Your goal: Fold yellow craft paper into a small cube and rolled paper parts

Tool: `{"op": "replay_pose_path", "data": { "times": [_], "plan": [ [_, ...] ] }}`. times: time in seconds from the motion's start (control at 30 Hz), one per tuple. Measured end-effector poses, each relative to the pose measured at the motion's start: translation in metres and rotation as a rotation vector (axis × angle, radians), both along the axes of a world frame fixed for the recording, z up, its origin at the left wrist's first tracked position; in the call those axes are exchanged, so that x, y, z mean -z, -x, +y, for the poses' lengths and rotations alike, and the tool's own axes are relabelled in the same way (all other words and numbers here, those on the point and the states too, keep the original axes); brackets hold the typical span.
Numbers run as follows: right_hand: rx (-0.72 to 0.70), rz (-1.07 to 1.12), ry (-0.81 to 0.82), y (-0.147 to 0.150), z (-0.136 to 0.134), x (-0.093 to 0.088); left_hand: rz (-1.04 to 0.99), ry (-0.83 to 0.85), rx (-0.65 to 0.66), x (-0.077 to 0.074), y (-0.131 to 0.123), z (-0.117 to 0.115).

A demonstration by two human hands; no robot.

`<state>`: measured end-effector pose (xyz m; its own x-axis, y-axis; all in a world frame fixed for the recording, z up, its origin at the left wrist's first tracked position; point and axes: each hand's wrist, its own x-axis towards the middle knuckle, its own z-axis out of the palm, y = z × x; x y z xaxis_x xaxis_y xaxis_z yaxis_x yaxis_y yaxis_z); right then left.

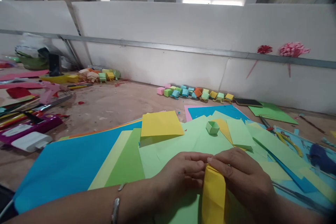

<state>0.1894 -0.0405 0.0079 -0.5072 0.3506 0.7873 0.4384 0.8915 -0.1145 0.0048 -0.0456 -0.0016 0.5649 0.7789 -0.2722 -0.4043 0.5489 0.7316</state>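
Together, hands (181,169) (243,173) at folded yellow strip's (214,197) far edge, tabletop (118,101) beyond

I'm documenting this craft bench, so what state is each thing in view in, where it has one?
Narrow yellow paper piece: folded, held between the left hand and right hand.
Small pale-green paper box: folded, open at the top.
Wide blue paper sheet: lying flat, partly covered.
Black rectangular phone-like slab: standing upright.
Yellow-handled tool: lying down; open or shut unclear.
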Motion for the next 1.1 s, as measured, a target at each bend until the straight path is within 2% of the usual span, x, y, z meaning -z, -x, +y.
{"op": "replay_pose_path", "data": {
  "times": [0.2,0.37,0.5,0.63,0.77,0.87,0.97,1.1],
  "plan": [
    [0.009,-0.091,-0.034,0.0,-0.001,0.002,-0.064,-0.045,0.075,0.0,-0.003,-0.005],
    [0.014,-0.144,-0.068,-0.002,0.0,0.007,-0.113,-0.016,0.032,0.004,-0.005,-0.005],
    [-0.004,-0.222,-0.152,-0.008,0.0,0.012,-0.075,0.021,0.02,0.006,-0.008,-0.006],
    [0.017,-0.21,-0.204,-0.009,-0.003,0.013,-0.029,0.07,0.023,0.007,-0.009,-0.008],
    [0.016,-0.244,-0.154,-0.007,-0.005,0.008,-0.002,0.081,0.016,0.006,-0.01,-0.009],
    [0.09,-0.281,-0.125,-0.007,-0.002,0.005,0.011,0.12,-0.015,0.004,-0.009,-0.008],
    [0.163,-0.297,-0.113,-0.007,0.0,0.006,0.014,0.105,0.011,0.003,-0.008,-0.008],
    [0.131,-0.265,-0.008,-0.006,0.001,0.008,0.025,0.077,0.061,0.0,-0.006,-0.008]
  ]
}}
